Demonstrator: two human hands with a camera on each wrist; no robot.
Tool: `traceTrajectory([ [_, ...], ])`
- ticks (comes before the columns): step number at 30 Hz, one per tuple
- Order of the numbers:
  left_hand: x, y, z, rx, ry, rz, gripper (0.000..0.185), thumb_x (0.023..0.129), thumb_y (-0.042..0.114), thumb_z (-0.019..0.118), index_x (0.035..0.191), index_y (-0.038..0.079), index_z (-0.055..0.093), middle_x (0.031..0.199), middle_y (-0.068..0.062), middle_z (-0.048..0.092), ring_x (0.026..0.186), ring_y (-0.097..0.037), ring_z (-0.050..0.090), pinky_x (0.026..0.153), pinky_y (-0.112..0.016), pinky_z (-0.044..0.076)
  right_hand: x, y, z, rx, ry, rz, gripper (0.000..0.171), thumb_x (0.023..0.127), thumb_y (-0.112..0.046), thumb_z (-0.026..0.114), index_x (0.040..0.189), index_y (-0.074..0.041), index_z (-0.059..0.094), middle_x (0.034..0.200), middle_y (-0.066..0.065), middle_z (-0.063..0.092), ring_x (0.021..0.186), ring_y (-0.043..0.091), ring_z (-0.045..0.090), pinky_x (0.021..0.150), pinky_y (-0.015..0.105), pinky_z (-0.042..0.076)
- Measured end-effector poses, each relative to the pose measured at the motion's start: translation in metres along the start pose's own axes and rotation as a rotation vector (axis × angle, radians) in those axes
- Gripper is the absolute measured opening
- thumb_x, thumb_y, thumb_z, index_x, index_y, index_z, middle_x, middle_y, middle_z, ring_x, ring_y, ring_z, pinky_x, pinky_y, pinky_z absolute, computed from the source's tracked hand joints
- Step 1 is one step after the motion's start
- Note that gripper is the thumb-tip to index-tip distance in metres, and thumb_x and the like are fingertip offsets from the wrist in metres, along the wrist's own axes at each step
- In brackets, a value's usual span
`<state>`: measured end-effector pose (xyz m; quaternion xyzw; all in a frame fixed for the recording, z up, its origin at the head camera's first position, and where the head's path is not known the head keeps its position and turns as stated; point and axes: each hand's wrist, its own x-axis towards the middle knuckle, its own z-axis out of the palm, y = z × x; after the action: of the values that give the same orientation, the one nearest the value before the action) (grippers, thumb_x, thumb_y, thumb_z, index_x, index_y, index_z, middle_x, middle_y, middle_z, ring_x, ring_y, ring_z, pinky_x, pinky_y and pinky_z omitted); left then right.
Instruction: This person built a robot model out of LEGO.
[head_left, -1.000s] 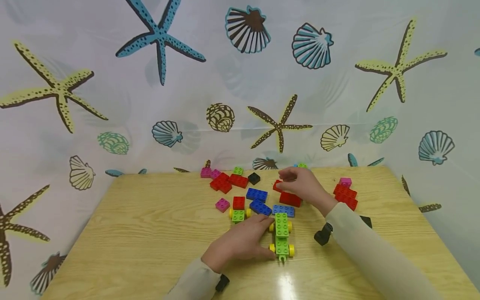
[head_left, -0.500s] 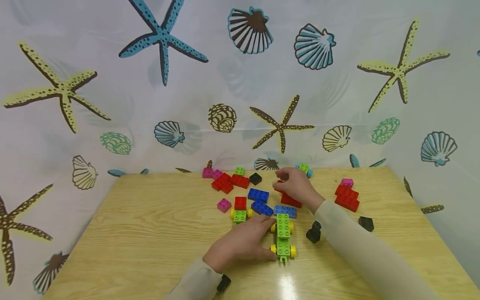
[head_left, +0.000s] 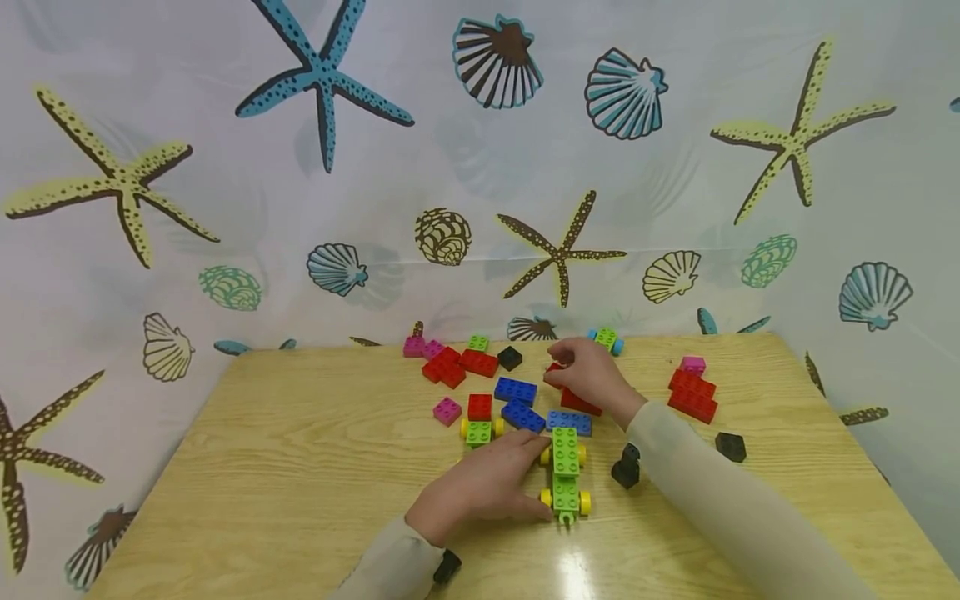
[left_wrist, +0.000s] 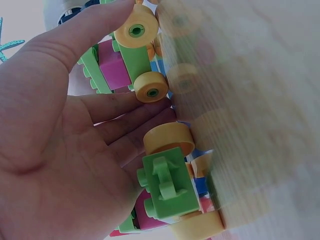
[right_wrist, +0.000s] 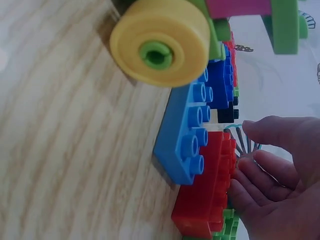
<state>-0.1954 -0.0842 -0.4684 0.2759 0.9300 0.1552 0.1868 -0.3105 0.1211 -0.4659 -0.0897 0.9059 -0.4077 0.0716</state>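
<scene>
Two hands are being kept over a wooden table (head_left: 300, 467) scattered with toy bricks. Going from the left, a pink brick (head_left: 446, 410) is lying alone, with a red brick on a small green wheeled base (head_left: 477, 419) just beside it at three o'clock. At twelve o'clock from these, a pile of red bricks (head_left: 457, 365) is lying near the far edge, with a black piece (head_left: 509, 357) beside it.

The left hand (head_left: 483, 487) is being rested on the table with its fingers straight and relaxed, the fingertips being pressed against the left side of the green car (head_left: 566, 475), which is standing on its yellow wheels at the middle of the table, nose toward six o'clock. In the left wrist view the fingers (left_wrist: 125, 117) are seen lying along the car's wheels (left_wrist: 150, 86).

At twelve o'clock from the car a light blue brick (head_left: 568, 422) is lying, and two dark blue bricks (head_left: 517, 400) are lying at eleven o'clock. The right hand (head_left: 588, 371) is being held over a red brick (head_left: 579, 402) just behind the light blue one; its fingers are curled round a small red piece (head_left: 556, 373). In the right wrist view the fingers (right_wrist: 270, 175) are touching the red brick (right_wrist: 210, 190).

Further right, a black piece (head_left: 624, 468) is lying under the sleeve, more red bricks topped by a pink one (head_left: 693, 392) at two o'clock, and another black piece (head_left: 731, 447) below them.
</scene>
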Motion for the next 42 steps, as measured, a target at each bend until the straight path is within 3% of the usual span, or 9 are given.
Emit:
traceTrajectory([
  [20, -0.0009, -0.0012, 0.0038, 0.001, 0.003, 0.010, 0.099, 0.092, 0.058, 0.089, 0.169, 0.012, 0.049, 0.174, -0.006, 0.051, 0.164, -0.026, 0.048, 0.134, -0.047, 0.044, -0.0005, 0.0023, 0.0077, -0.131, -0.081, -0.064, 0.049, 0.100, -0.015, 0.083, 0.145, 0.001, 0.070, 0.139, 0.018, 0.076, 0.128, 0.034, 0.072, 0.113, 0.051, 0.061],
  [37, -0.0010, -0.0011, 0.0022, 0.006, 0.002, 0.016, 0.099, 0.092, 0.059, 0.088, 0.169, 0.011, 0.048, 0.175, -0.006, 0.050, 0.163, -0.026, 0.048, 0.134, -0.046, 0.045, 0.0002, 0.0053, 0.0071, -0.199, -0.128, -0.017, 0.059, 0.095, -0.020, 0.089, 0.147, -0.002, 0.069, 0.142, 0.018, 0.073, 0.124, 0.031, 0.071, 0.113, 0.049, 0.061],
  [42, -0.0019, -0.0007, 0.0007, 0.013, 0.014, 0.026, 0.100, 0.092, 0.060, 0.088, 0.169, 0.010, 0.049, 0.174, -0.007, 0.051, 0.162, -0.026, 0.049, 0.134, -0.046, 0.045, 0.0012, 0.0070, 0.0066, -0.202, -0.129, -0.024, 0.055, 0.095, -0.017, 0.089, 0.143, -0.001, 0.070, 0.136, 0.018, 0.075, 0.119, 0.031, 0.072, 0.111, 0.049, 0.062],
])
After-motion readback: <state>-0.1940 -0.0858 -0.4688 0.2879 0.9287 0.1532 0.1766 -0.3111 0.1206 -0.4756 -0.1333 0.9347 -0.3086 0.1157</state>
